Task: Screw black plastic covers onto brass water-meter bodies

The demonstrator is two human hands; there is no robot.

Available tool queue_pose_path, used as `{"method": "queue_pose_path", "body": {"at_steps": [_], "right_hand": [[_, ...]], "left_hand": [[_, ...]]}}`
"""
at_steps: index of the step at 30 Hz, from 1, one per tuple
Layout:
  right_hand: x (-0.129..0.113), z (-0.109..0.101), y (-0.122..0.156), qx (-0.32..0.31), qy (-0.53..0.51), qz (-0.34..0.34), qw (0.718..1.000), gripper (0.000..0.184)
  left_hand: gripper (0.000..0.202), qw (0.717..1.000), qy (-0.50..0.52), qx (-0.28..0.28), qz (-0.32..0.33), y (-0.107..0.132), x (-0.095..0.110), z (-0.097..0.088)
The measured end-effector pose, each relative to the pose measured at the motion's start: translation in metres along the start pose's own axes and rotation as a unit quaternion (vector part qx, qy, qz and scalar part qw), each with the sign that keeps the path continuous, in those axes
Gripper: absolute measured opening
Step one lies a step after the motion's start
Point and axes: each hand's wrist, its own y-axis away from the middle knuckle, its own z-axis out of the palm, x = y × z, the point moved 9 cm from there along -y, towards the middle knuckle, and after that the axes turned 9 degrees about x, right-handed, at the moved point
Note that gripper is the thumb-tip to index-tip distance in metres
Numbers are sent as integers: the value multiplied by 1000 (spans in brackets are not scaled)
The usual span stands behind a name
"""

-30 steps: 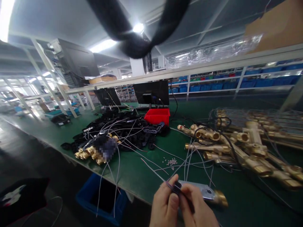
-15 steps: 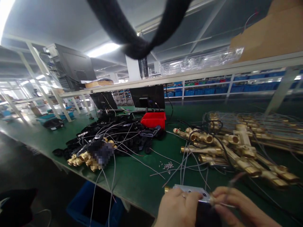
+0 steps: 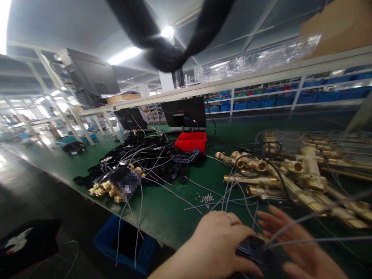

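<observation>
My left hand [image 3: 222, 242] reaches in from the bottom of the view, its fingers closed over a black plastic housing [image 3: 255, 252]. Thin grey wires [image 3: 314, 242] stick out of the housing's right side and run off to the right. Just beyond the housing is my right hand [image 3: 293, 240], blurred by motion, with its fingers stretched out and spread near the wires. A small glint of brass shows between the hands. Small screws [image 3: 207, 198] lie scattered on the green tabletop [image 3: 171, 207] behind my left hand.
To the right lie piled brass pipe fittings [image 3: 302, 174] with wires. On the left are heaped black plastic parts [image 3: 157, 159] and a brass-ended assembly [image 3: 106, 188]. A red bin [image 3: 192, 142] stands behind; a blue crate [image 3: 101, 240] sits below the table edge.
The held piece has turned, so its silver metal plate no longer shows. My right hand has come off the piece and its fingers have spread. The camera view has shifted slightly.
</observation>
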Motion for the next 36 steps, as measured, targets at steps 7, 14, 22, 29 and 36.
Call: {"method": "queue_pose_path", "body": {"at_steps": [7,14,22,29,36], "right_hand": [[-18,24,2,35,-69,199,977,51],[14,-3,4,192,-217,254,923,41],[1,9,-3,156,-310,233,909,32],[-3,21,0,110,-305,217,921,38],[1,9,1,165,-288,214,919,37]], "left_hand": [[43,999,3,31,11,-25,-6,-38],[28,994,64,5,-84,-2,-38,-7],[31,997,40,11,-71,-13,-22,41],[49,995,41,-54,-77,-34,-19,44],[31,988,118,1,-97,-30,-19,38]]}}
